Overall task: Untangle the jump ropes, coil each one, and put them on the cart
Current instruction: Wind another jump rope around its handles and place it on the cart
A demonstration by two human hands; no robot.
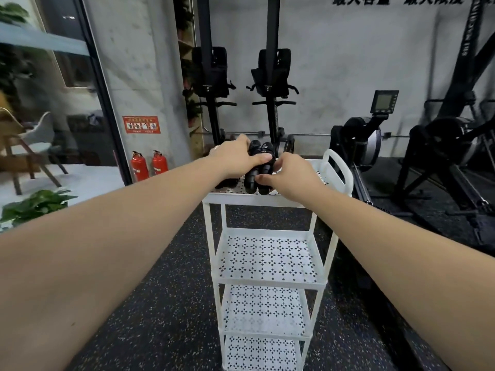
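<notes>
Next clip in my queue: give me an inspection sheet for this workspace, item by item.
Surface: white cart, perforated top shelf; more perforated lower shelves below.
Job's things: black jump rope handles bundled side by side at the top shelf; cord hidden.
Clutter: dark item under the left hand, unclear what.
Grippers: left hand grips the bundle from above; right hand holds its near end.
Cables: nothing seen.
Surroundings: speckled gym floor, rowing machine, two red fire extinguishers, plant.

Dim indoor light; daylight from left window; edges warped, soft.
</notes>
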